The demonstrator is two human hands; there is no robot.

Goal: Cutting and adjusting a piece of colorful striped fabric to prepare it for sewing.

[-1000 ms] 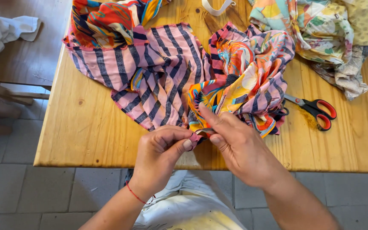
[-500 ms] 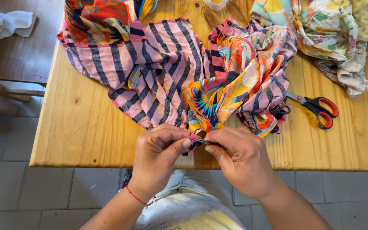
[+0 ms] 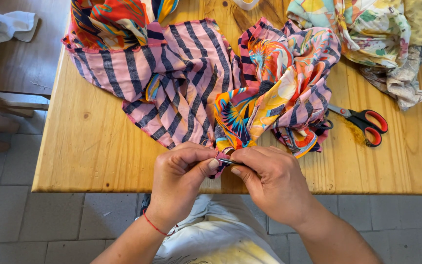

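Your left hand (image 3: pixel 179 183) and right hand (image 3: pixel 269 183) meet at the near edge of the table (image 3: pixel 89 146), fingers of both pinched together on a corner of the pink striped cloth (image 3: pixel 186 83). A thin dark thing, perhaps a pin, shows between your fingertips. The cloth spreads away across the table; red-handled scissors (image 3: pixel 365 122) lie to your right, well apart.

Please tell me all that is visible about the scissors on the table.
The scissors have red loop handles with black inner edges and short metal blades. They lie flat on the wooden table, with the blade tips pointing toward the striped fabric. They are to the right of the right hand, and no hand touches them.
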